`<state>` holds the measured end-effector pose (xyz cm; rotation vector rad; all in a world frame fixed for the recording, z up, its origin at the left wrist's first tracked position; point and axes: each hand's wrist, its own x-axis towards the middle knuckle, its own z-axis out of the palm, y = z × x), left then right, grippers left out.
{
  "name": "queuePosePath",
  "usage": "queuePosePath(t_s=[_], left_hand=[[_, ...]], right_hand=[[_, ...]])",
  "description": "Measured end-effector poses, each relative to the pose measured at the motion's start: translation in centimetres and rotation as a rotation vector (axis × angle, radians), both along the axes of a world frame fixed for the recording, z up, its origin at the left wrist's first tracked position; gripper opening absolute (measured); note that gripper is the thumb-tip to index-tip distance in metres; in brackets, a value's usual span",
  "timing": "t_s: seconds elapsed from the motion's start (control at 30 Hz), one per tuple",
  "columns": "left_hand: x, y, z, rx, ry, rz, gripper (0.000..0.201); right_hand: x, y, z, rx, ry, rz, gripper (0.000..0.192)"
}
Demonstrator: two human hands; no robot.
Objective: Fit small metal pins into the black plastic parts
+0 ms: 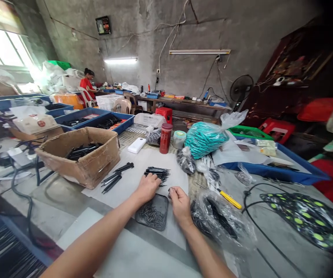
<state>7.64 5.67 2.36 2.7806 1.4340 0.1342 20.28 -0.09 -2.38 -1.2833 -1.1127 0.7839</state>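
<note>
On the white sheet (176, 227), a row of thin black pointed pieces (162, 172) lies side by side. My left hand (148, 188) is at their near left end, its fingers bent over them; the fingertips are partly hidden. To the right, my right hand (180, 204) is closed in a pinch around something small and dark, too small to name. Between my wrists is a dark shallow tray (151, 216) holding many small screw-like metal pieces. More black pieces (112, 180) are laid out left of my left hand.
An open cardboard box (82, 166) with black parts stands at left. Behind are a white device (136, 145), a red bottle (165, 139) and a bag of teal pieces (204, 139). At right lie a yellow-handled screwdriver (230, 199), plastic bags and cables. Someone in red (87, 88) sits far back.
</note>
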Motion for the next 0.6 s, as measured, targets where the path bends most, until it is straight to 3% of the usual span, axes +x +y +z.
queuePosePath(t_s=[0.1, 0.23, 0.37, 0.47, 0.6], left_hand=[[-2.2, 0.5, 0.6, -0.001, 0.013, 0.098, 0.017], [-7.4, 0.9, 1.5, -0.004, 0.073, 0.305, 0.022], [-11.9, 0.3, 1.5, -0.033, 0.137, 0.506, 0.022], [-13.0, -0.2, 1.0, -0.076, 0.148, 0.595, 0.023], [-12.8, -0.2, 0.7, -0.127, 0.114, 0.622, 0.021]], right_hand=[[0.2, 0.0, -0.1, -0.014, -0.017, -0.012, 0.03], [0.2, -0.1, -0.2, -0.014, -0.03, -0.03, 0.029], [0.2, 0.0, -0.3, -0.025, -0.036, -0.019, 0.03], [0.3, 0.0, -0.5, -0.03, -0.038, -0.017, 0.031], [0.4, -0.1, -0.5, -0.019, -0.052, -0.039, 0.03]])
